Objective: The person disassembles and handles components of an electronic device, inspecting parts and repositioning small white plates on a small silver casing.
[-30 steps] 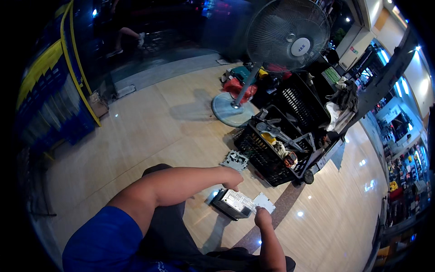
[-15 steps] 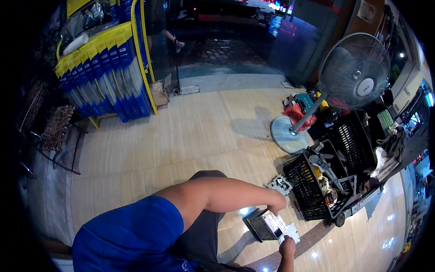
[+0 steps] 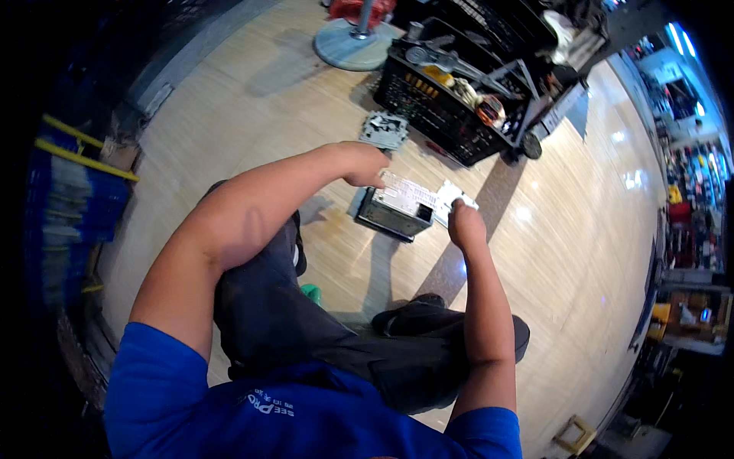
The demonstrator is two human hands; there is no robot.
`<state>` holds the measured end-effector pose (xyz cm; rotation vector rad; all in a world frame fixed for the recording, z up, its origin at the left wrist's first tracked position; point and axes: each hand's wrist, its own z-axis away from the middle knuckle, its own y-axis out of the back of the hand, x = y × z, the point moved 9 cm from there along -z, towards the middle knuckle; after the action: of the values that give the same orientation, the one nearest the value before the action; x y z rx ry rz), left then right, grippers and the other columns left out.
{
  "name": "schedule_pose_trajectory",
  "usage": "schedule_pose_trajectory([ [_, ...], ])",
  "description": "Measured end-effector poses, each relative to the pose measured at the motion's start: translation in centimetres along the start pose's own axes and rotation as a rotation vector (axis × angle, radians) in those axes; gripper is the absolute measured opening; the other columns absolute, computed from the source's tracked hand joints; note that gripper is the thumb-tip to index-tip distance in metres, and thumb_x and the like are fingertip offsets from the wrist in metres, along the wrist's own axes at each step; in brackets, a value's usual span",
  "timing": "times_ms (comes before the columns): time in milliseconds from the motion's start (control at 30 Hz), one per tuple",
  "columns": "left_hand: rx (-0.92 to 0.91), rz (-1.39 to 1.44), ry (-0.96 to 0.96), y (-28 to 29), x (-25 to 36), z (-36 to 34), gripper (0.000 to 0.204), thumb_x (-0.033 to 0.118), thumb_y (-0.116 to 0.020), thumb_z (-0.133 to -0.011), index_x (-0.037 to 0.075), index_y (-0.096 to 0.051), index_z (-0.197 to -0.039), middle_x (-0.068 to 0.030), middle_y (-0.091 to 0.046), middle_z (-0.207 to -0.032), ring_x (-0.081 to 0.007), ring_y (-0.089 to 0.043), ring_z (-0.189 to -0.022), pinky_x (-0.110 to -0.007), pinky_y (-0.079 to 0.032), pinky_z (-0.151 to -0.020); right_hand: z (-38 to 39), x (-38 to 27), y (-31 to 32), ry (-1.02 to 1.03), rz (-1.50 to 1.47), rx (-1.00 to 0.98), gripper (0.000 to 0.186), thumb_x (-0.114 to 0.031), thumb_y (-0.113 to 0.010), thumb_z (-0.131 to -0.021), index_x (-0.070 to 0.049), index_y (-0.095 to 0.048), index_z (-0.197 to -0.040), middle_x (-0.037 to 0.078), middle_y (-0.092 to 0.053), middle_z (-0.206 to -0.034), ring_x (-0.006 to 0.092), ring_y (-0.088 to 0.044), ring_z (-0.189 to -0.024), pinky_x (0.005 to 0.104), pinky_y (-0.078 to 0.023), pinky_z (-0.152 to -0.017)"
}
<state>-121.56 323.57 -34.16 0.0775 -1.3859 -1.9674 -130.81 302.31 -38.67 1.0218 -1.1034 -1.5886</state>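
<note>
A boxy silver metal electronic unit (image 3: 405, 195) with a dark front frame stands on the floor before me. My left hand (image 3: 365, 164) grips its far left corner, the fingertips partly hidden behind the wrist and thumb. At its right side is a thin, pale metal plate (image 3: 451, 193). The fingers of my right hand (image 3: 466, 224) are closed at the plate's near edge and seem to pinch it. Whether the plate still joins the unit, I cannot tell. Beyond my left hand a silver mechanism plate with dark cut-outs (image 3: 384, 130) lies on the floor.
A black plastic crate (image 3: 436, 115) full of tools and parts stands just beyond the unit. Farther back is the round base of a standing fan (image 3: 355, 44). A small green object (image 3: 311, 294) lies by my leg. A blue and yellow rack (image 3: 84, 176) is at the left.
My view has swung down and to the right, so my legs and both arms now show. Both hands stay at the unit and the plate, with little visible change in their hold.
</note>
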Motion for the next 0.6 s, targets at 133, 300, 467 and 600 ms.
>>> schedule_pose_trajectory([
  [133, -0.148, -0.026, 0.024, -1.6, 1.1, -0.3, 0.046, 0.036, -0.063, -0.087, 0.003, -0.058, -0.12, -0.0232, -0.064, -0.107, -0.0395, -0.061, -0.102, -0.047, -0.048, -0.088, 2.3, -0.5, 7.0, -0.05, -0.062, 0.134, 0.019, -0.021, -0.06, -0.086, -0.004, -0.062, -0.095, 0.024, -0.066, -0.084, 0.0423, -0.064, -0.08, 0.0514, -0.05, -0.072],
  [300, -0.247, -0.13, 0.11, -8.6, -0.2, -2.8, 0.042, 0.034, -0.068, -0.085, 0.002, -0.064, -0.111, -0.0189, -0.067, -0.106, -0.0354, -0.063, -0.101, -0.046, -0.051, -0.083, 6.0, -0.9, 13.0, 0.06, -0.277, 0.325, 0.015, -0.018, -0.059, -0.086, -0.004, -0.061, -0.093, 0.021, -0.065, -0.088, 0.0402, -0.062, -0.085, 0.0489, -0.048, -0.074],
  [467, -0.217, -0.196, 0.109, -12.0, 0.7, -3.5, 0.048, 0.032, -0.072, -0.083, 0.002, -0.058, -0.118, -0.0159, -0.055, -0.122, -0.0358, -0.057, -0.111, -0.045, -0.051, -0.089, 7.3, 1.7, 14.3, 0.141, -0.362, 0.426, 0.013, -0.014, -0.059, -0.086, -0.004, -0.063, -0.093, 0.022, -0.065, -0.087, 0.0407, -0.061, -0.084, 0.0489, -0.048, -0.074],
  [600, -0.206, -0.28, 0.022, -12.8, 1.3, -3.4, 0.066, 0.03, -0.072, -0.081, 0.003, -0.042, -0.133, -0.0139, -0.038, -0.14, -0.036, -0.049, -0.121, -0.045, -0.048, -0.094, 7.3, 2.6, 14.3, 0.134, -0.366, 0.392, 0.013, -0.014, -0.058, -0.086, -0.004, -0.064, -0.092, 0.022, -0.065, -0.085, 0.0409, -0.062, -0.082, 0.0491, -0.048, -0.073],
])
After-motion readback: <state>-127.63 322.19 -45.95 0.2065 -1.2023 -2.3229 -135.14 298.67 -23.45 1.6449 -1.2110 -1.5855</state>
